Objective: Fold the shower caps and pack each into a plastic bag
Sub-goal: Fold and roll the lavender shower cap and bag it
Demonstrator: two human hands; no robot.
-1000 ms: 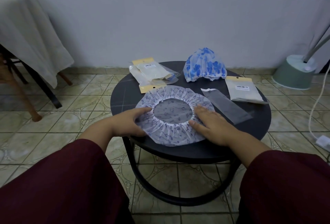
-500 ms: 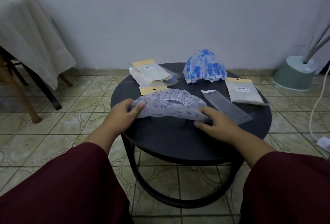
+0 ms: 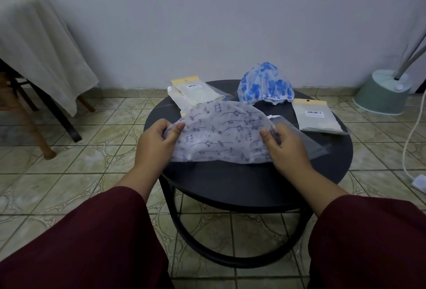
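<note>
A white shower cap with blue music notes (image 3: 221, 134) is folded into a half circle above the round black table (image 3: 242, 185). My left hand (image 3: 156, 143) pinches its left corner and my right hand (image 3: 283, 145) pinches its right corner. An empty clear plastic bag (image 3: 309, 143) lies flat just right of my right hand, partly under it. A blue-flowered shower cap (image 3: 265, 85) sits puffed up at the table's far side.
Packed bags with yellow headers lie at the far left (image 3: 193, 91) and far right (image 3: 317, 115) of the table. A cloth-covered table (image 3: 39, 46) stands to the left. A green lamp base (image 3: 382, 92) and a white cord (image 3: 412, 132) are on the tiled floor at right.
The music-note cap lay open and flat with its elastic ring up. Both hands lifted its near edge and folded it away from me into a half circle.
</note>
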